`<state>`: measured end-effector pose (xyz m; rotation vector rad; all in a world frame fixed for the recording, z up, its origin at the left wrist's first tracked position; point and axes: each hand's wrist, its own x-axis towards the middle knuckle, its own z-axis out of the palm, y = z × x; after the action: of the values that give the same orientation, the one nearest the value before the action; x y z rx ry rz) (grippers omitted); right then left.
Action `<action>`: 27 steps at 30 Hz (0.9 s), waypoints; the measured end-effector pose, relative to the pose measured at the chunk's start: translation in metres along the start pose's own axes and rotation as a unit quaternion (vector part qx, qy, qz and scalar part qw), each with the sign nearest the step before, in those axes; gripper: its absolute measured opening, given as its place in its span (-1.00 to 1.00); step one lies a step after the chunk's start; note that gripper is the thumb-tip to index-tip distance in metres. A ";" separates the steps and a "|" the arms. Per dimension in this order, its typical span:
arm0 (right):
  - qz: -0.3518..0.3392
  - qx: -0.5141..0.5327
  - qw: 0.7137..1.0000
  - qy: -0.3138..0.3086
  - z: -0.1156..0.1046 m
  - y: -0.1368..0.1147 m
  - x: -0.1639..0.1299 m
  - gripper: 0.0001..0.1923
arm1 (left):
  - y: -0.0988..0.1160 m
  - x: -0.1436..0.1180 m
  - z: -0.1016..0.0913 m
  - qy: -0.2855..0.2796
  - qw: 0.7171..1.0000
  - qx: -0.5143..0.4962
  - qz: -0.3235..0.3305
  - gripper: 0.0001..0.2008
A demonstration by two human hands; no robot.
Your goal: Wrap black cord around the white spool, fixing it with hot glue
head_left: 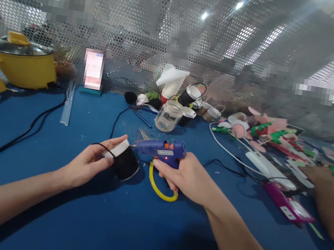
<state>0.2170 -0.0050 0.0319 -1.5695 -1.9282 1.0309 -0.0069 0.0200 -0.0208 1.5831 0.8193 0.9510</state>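
Gluing step: right hand (188,179) clamped on glue gun (162,150), nozzle toward 9 o'clock; left hand (90,165) pinching black cup (126,164) by white strip (117,149). Next: steady squeeze.

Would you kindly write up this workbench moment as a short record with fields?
surface: blue table before a perforated metal screen
left hand: left hand pinches a small white-and-black piece with a thin black cord loop
right hand: right hand grips a blue glue gun, nozzle at the piece, small red light showing
behind: glass jar, stacked paper cups, yellow electric pot
right side: pink and green craft pieces, white cable, another person's arm
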 end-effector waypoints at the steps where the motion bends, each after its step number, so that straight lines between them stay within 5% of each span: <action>1: -0.004 0.002 1.000 -0.001 0.000 0.001 0.001 -0.69 | 0.000 0.000 0.000 -0.001 1.000 0.001 -0.001 -0.81; 18: 0.007 0.003 1.000 0.007 0.002 -0.001 0.008 -0.69 | 0.000 0.000 -0.001 -0.013 1.000 0.014 -0.016 -0.78; 27: -0.036 0.148 0.988 0.006 -0.011 0.007 0.012 -0.78 | 0.003 -0.002 0.000 -0.010 1.000 0.026 -0.013 -0.68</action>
<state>0.2263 0.0098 0.0320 -1.3284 -1.7168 1.2110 -0.0074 0.0179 -0.0180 1.6201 0.8549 0.9011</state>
